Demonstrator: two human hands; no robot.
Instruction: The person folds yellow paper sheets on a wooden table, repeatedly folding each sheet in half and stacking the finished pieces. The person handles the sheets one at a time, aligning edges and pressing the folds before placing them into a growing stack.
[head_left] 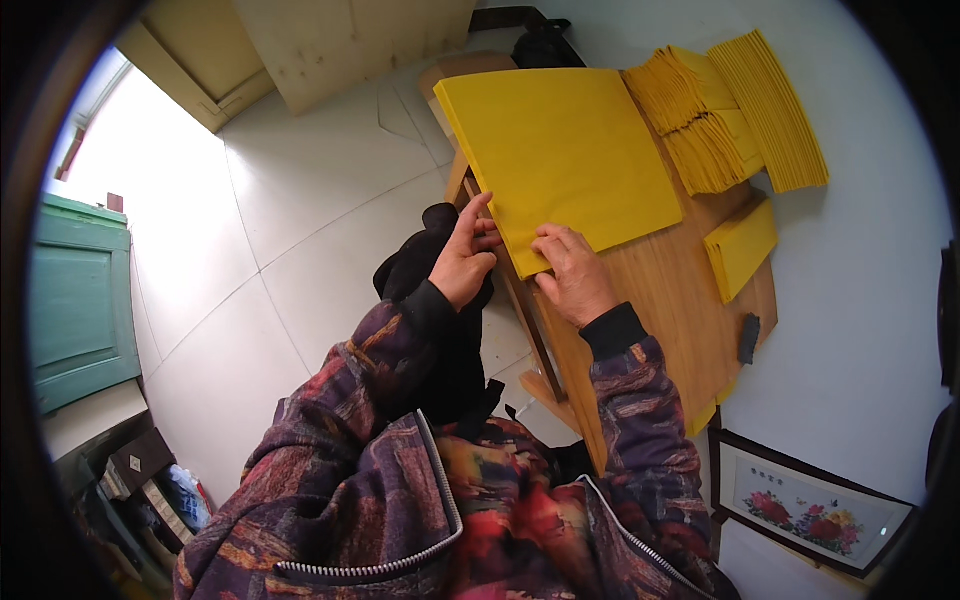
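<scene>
A large, flat square stack of yellow sheets (570, 150), cloth or paper, lies on the wooden table (640, 290) and reaches its left edge. My left hand (466, 258) is at the stack's left side, fingers apart, with the index finger stretched along the edge. At the near corner, my right hand (577, 278) has its bent fingers on the top surface and its thumb at the front edge, gripping the corner. How many layers it grips is hidden.
Folded yellow bundles (700, 120) and a pleated yellow pile (770, 110) stand along the wall. A smaller yellow packet (742, 248) and a dark grey object (748, 338) lie on the right. A framed flower picture (810, 500) leans nearby; a green cabinet (82, 300) stands left.
</scene>
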